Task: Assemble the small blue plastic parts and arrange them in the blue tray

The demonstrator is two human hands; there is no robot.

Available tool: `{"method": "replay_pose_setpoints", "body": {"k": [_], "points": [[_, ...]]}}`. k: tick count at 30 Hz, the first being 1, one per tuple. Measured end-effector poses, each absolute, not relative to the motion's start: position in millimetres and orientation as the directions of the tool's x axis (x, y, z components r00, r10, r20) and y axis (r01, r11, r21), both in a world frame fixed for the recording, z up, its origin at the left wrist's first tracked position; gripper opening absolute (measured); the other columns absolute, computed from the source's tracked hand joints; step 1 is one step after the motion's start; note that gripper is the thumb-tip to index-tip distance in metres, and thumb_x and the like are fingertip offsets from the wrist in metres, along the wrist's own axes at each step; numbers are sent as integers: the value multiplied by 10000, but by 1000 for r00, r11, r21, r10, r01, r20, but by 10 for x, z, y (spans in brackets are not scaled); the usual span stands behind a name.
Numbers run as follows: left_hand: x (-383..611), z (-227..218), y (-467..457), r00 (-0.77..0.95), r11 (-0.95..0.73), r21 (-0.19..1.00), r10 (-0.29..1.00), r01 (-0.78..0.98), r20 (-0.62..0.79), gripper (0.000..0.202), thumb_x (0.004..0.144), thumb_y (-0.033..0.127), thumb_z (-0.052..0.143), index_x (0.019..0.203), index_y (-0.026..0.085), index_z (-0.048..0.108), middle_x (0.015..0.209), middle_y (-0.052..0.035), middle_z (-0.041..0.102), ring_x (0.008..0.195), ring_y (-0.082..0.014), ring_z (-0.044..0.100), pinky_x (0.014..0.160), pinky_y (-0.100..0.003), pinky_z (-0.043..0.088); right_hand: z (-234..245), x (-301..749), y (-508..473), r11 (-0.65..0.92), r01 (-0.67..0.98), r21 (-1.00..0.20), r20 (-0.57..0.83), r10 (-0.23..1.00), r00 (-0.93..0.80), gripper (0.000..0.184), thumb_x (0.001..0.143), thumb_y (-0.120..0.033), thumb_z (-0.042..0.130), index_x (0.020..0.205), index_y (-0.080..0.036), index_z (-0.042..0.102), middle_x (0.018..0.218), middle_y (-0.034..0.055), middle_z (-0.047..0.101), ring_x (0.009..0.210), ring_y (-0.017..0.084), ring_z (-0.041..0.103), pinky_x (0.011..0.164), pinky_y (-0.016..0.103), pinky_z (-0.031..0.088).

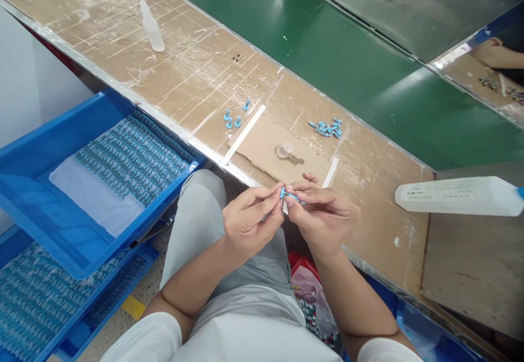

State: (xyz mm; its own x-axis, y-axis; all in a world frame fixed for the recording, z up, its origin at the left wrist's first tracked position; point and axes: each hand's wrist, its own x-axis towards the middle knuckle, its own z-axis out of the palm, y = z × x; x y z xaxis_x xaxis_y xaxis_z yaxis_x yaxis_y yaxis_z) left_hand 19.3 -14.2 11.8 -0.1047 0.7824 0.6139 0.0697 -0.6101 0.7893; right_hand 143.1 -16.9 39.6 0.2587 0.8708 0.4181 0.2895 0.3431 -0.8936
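Just over the table's front edge, my left hand (pixel 254 217) pinches a small blue plastic piece (pixel 282 193) with a rounded end. My right hand (pixel 323 214) grips a slim blue part (pixel 298 199) that meets the left hand's piece; whether the two are joined I cannot tell. Fingertips hide much of both. Beyond my hands, a small clear cap (pixel 285 149) stands on a cardboard sheet (pixel 262 138), beside a wet brown smear. Several blue pegs on round bases (pixel 228 124) stand left of the cardboard. To its right lies a heap of small blue parts (pixel 327 129).
A large white bottle (pixel 450 195) lies at the right; a translucent squeeze bottle (pixel 151 26) lies far left. Blue trays (pixel 45 198) with rows of blue pieces sit lower left. A green conveyor belt (pixel 303 40) runs behind the table. Another person's arm (pixel 493 53) shows upper right.
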Motion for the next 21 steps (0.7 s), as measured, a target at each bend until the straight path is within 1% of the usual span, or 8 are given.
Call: {"method": "replay_pose_setpoints", "body": {"k": [6,9,11,13,16,18,21], "points": [[199,89,-152,-90,-619,782,777,71,623,386,775,56,666,1130,205,690,1045,-92,708,873,-160,705,758,-264,606,419,1478,-178,322,284,-903,396,880,262,161,661,-204,809,670,-253,655,726,-3,743,731,195,723,1008,488,467],[171,109,-105,-29,-586,808,810,-53,586,368,777,71,680,1116,213,700,1068,-92,707,919,-173,700,783,-283,602,466,1554,-168,305,219,-927,356,900,252,164,636,-184,829,691,-252,691,726,1,746,730,201,725,961,459,509],[136,123,-52,16,-510,836,852,-203,524,335,763,85,705,1069,222,722,1036,-82,716,913,-173,698,787,-293,598,511,1618,-153,284,149,-947,311,925,218,179,622,-159,839,717,-254,720,737,5,750,727,200,725,906,425,545],[91,128,2,68,-395,853,895,-341,442,309,745,92,729,1019,234,742,972,-68,727,874,-161,697,758,-278,593,557,1679,-139,245,70,-967,252,959,126,193,631,-132,830,752,-256,744,763,12,755,729,197,724,839,394,577],[33,119,55,157,-250,853,922,-458,355,294,712,100,761,971,241,756,899,-57,725,798,-145,689,677,-250,582,613,1732,-132,137,2,-991,137,990,-31,202,649,-126,815,807,-240,764,804,37,759,741,207,725,733,360,610],[14,107,70,187,-225,840,916,-493,355,268,687,117,784,927,236,764,877,-54,710,759,-140,682,658,-257,581,637,1736,-138,64,3,-998,63,996,-57,212,652,-136,816,840,-223,769,806,52,759,705,202,723,662,325,620],[16,84,86,168,-290,815,891,-501,421,225,666,126,800,867,221,761,844,-43,687,720,-127,669,642,-253,573,660,1712,-152,-3,-14,-1000,-2,997,-81,243,656,-133,814,879,-219,770,707,35,744,566,162,693,537,251,603]]}}
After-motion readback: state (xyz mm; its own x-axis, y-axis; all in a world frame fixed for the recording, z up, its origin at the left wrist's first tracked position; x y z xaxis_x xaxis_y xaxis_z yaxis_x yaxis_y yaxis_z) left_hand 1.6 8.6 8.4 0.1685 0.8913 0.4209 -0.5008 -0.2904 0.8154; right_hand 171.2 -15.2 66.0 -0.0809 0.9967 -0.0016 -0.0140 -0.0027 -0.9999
